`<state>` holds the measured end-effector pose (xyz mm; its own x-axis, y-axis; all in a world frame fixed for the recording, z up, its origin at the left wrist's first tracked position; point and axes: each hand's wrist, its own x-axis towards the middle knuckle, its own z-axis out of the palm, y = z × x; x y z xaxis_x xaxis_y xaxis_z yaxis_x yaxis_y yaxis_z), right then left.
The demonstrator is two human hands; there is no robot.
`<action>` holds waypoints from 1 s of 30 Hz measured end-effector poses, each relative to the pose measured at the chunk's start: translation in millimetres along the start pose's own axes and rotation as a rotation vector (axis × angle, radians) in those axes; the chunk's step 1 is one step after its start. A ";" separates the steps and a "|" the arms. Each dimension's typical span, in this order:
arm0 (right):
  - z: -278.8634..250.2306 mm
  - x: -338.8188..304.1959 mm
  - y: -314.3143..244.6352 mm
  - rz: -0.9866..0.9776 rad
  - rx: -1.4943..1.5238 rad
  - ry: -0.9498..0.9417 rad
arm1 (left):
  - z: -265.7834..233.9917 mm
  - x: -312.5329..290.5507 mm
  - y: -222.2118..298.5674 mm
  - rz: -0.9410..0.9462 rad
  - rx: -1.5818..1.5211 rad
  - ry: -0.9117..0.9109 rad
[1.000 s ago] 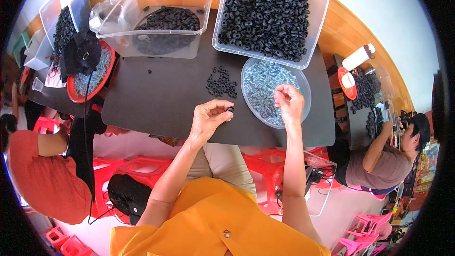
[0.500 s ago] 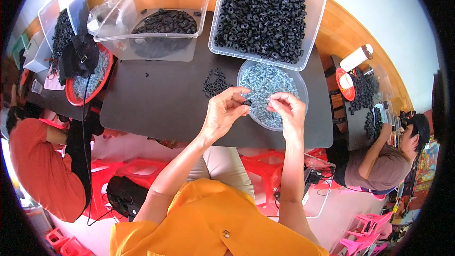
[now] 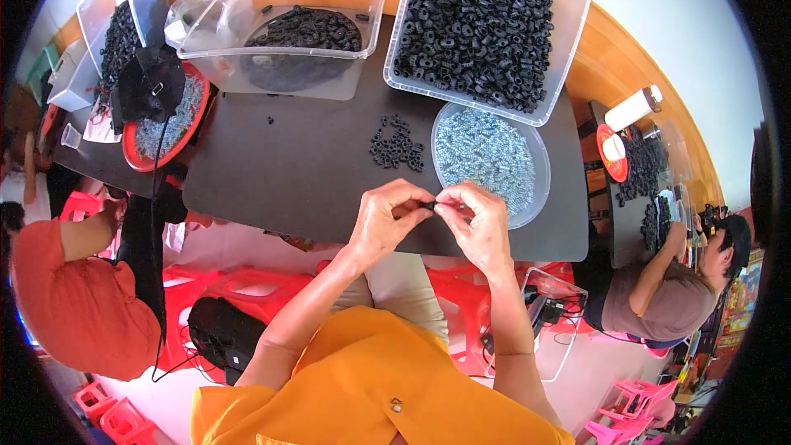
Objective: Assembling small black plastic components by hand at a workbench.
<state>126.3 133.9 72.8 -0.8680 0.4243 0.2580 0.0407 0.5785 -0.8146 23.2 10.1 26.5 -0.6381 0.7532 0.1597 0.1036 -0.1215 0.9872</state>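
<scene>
Over the near edge of the dark table, my two hands meet fingertip to fingertip. My left hand (image 3: 381, 218) pinches a small black plastic part (image 3: 428, 205) between thumb and finger. Against the right end of that part, the fingers of my right hand (image 3: 480, 229) are pressed together; whatever they hold is too small and covered to make out. Just beyond is a clear round tub (image 3: 545, 171) full of small silvery, spring-like pieces (image 3: 486, 152). Left of the tub lies a loose cluster of black ring-like parts (image 3: 396, 145).
A large clear bin (image 3: 570, 49) heaped with black parts stands behind the tub. Another clear bin (image 3: 272, 56), at the back left, holds black pieces. People sit at side tables left and right. Red stools (image 3: 255, 284) stand under the table (image 3: 280, 165).
My right hand has come left from over the tub to meet my left hand at the black part. The view has shifted slightly, so the table sits further right.
</scene>
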 end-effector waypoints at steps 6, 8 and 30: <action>23.0 -10.0 5.2 0.131 0.084 -0.085 | -15.4 -23.5 -15.7 -0.031 0.010 0.029; 32.3 -13.0 5.4 0.053 0.088 -0.035 | -20.1 -28.3 -16.0 -0.055 -0.005 0.043; 89.4 48.7 36.0 -0.202 -0.458 0.156 | -53.2 -12.0 -30.5 -0.167 -0.477 0.136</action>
<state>41.3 113.2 9.7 -0.7981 0.3512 0.4896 0.1224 0.8901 -0.4390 -12.9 -29.6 -5.5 -0.7126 0.7008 -0.0328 -0.3470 -0.3114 0.8847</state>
